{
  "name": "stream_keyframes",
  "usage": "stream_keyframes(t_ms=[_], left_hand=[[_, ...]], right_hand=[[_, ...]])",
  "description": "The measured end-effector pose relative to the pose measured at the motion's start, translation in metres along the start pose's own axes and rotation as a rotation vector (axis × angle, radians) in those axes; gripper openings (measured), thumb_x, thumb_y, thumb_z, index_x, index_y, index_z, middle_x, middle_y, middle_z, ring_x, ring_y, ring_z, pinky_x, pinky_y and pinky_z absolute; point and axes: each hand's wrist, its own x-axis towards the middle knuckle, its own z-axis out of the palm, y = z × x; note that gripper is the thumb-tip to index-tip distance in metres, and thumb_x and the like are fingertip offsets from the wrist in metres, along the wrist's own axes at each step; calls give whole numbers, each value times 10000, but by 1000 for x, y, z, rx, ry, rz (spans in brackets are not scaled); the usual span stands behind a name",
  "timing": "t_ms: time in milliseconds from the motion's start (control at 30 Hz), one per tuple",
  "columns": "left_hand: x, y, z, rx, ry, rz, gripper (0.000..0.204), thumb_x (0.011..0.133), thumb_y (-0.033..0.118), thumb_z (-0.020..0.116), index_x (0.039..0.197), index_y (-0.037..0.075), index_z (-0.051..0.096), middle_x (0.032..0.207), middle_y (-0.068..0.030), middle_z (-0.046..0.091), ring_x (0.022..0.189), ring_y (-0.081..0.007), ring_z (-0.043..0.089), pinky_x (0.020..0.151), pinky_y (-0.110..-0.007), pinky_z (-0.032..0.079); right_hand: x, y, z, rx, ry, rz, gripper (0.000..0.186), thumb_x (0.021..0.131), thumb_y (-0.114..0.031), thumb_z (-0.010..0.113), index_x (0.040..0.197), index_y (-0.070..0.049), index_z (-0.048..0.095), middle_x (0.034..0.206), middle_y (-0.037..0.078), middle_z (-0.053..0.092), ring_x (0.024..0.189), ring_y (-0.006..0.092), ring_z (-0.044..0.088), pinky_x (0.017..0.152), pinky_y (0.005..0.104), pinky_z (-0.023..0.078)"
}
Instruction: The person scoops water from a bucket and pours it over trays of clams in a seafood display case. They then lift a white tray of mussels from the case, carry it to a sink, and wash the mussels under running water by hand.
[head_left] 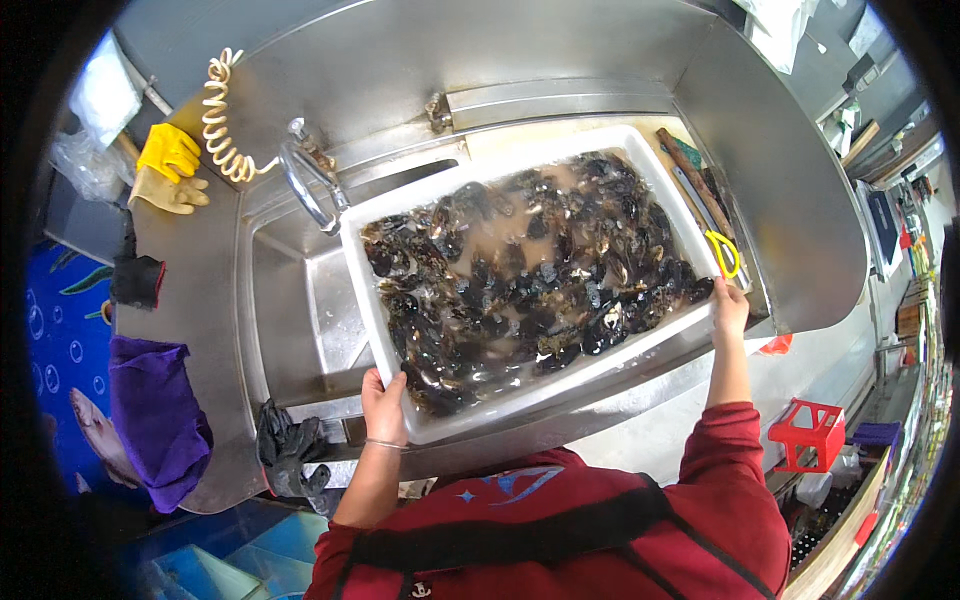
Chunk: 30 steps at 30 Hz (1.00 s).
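Note:
A wide white plastic tub (367, 310) full of dark mussels (490, 300) in cloudy brown water rests slightly tilted across the sink. My left hand (384, 408) is closed on the tub's rim at its near left corner, thumb along the edge. At the near right corner my right hand (730, 308) grips the same rim; its fingers are partly hidden by the tub. Just beyond the right hand is a pair of scissors with yellow handles (723, 254).
A steel sink basin (335, 305) shows left of the tub, with a curved tap (305, 185) above it. Yellow gloves (170, 152), a purple cloth (158, 420) and black gloves (290, 445) hang over the sink's edges. A red stool (808, 435) stands at right.

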Motion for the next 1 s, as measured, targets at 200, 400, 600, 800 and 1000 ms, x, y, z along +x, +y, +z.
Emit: stream_keyframes(t_ms=[200, 400, 600, 800, 1000], left_hand=[[-8, 4, -7, -9, -27, -45, 110, 835, 39, 600, 893, 73, 513, 771, 17, 543, 666, -72, 471, 605, -245, 396], [-43, 50, -17, 127, -47, -124, 131, 832, 59, 630, 924, 65, 536, 809, 6, 573, 703, -78, 500, 642, -246, 420], [-51, 54, -31, 128, -89, -156, 146, 826, 52, 638, 950, 57, 559, 842, 4, 599, 708, -85, 529, 653, -243, 439], [-61, 60, -22, 92, -99, -160, 123, 838, 53, 620, 943, 54, 556, 850, -7, 610, 727, -88, 546, 672, -246, 451], [-58, 76, -16, 143, -122, -182, 121, 845, 72, 629, 936, 57, 551, 846, -11, 609, 724, -96, 547, 672, -252, 451]], right_hand=[[-11, -17, -34, 155, 8, 46, 221, 888, -232, 652, 841, -16, 654, 727, -7, 614, 639, 71, 492, 599, 232, 382], [-44, -34, -74, 240, -1, 116, 191, 872, -259, 664, 806, -81, 638, 597, -52, 550, 407, 25, 378, 363, 201, 228], [-58, -47, -100, 304, 13, 59, 165, 859, -248, 682, 780, -108, 643, 579, -67, 539, 386, 12, 355, 359, 199, 213], [-59, -61, -121, 279, 17, 20, 134, 859, -226, 680, 798, -111, 648, 590, -75, 548, 390, 0, 348, 362, 187, 205], [-68, -69, -135, 286, 18, 26, 106, 859, -209, 678, 844, -106, 655, 611, -74, 563, 406, -5, 367, 367, 180, 212]])
